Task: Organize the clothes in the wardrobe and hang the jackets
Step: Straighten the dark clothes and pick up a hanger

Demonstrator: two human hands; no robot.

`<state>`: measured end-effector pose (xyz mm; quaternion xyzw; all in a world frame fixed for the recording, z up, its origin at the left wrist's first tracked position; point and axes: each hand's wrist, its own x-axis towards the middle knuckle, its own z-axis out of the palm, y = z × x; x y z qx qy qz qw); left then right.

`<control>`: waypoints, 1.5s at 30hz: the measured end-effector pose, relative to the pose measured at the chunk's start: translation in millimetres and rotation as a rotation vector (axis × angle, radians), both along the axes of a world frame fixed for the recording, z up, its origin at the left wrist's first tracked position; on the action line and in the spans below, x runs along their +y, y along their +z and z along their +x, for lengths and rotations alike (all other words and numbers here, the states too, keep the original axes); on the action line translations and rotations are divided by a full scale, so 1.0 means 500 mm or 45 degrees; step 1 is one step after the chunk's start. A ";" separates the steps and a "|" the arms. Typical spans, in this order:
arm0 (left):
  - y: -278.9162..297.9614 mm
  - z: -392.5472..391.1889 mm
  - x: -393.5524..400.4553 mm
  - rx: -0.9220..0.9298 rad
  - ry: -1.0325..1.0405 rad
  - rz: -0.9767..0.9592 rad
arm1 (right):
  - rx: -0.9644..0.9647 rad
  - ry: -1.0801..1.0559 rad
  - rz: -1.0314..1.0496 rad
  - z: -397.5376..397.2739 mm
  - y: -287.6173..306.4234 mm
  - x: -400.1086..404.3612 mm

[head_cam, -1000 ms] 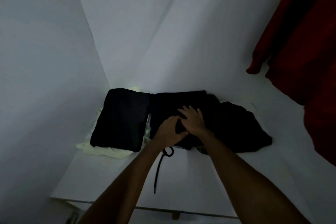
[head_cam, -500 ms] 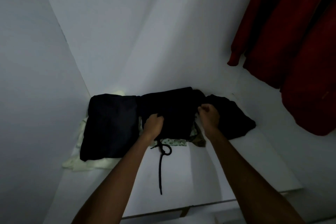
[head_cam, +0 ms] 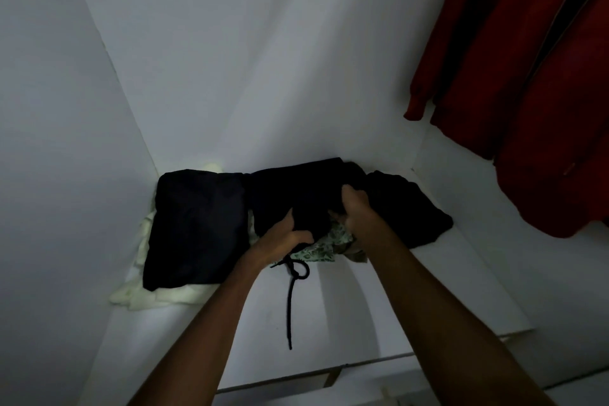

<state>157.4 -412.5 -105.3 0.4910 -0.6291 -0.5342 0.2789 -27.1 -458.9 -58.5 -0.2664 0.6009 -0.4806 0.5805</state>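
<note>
Three dark folded garments lie in a row at the back of a white wardrobe shelf (head_cam: 412, 300). My left hand (head_cam: 280, 239) grips the front left edge of the middle black garment (head_cam: 296, 194), and my right hand (head_cam: 357, 211) grips its front right edge. That front edge is raised, showing a green patterned cloth (head_cam: 321, 245) beneath. A black drawstring (head_cam: 290, 300) hangs from it across the shelf. A second black garment (head_cam: 197, 224) lies to the left on pale cream clothes (head_cam: 158, 293). A third (head_cam: 408, 208) lies to the right.
Red jackets (head_cam: 534, 76) hang at the upper right, reaching down close to the shelf's right end. White wardrobe walls close in on the left and back. The shelf's front edge (head_cam: 362, 364) runs below my forearms.
My hands moved from the top middle of the black garment to its two front corners and closed on it. Its front edge has lifted, exposing the green patterned cloth.
</note>
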 end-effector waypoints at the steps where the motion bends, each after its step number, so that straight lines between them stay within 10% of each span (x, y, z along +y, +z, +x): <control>1: -0.001 -0.008 0.004 -0.055 0.001 -0.089 | -0.167 0.043 0.012 0.006 0.011 -0.005; 8: 0.016 -0.065 0.004 -0.576 0.810 -0.583 | -0.309 0.230 -0.028 0.032 0.023 -0.043; 14: 0.147 -0.016 -0.025 -0.444 0.755 -0.824 | -0.307 0.188 -0.164 0.033 -0.015 -0.021; 23: 0.387 -0.008 0.079 -0.125 0.614 -0.914 | -0.257 0.162 -0.304 0.062 0.029 0.060; 31: 0.433 0.079 0.245 0.705 0.903 -0.277 | -0.465 0.452 -0.440 0.005 0.018 0.159; 35: 0.319 0.182 0.336 0.524 1.166 -0.147 | -0.075 0.416 -0.467 0.043 0.007 0.227; 41: 0.026 0.249 0.481 -0.629 1.342 -0.060 | 0.705 0.826 -0.320 0.067 -0.098 0.335; 45: -0.062 0.207 0.547 -0.649 1.509 -0.106 | 1.585 0.765 -0.891 0.092 -0.138 0.425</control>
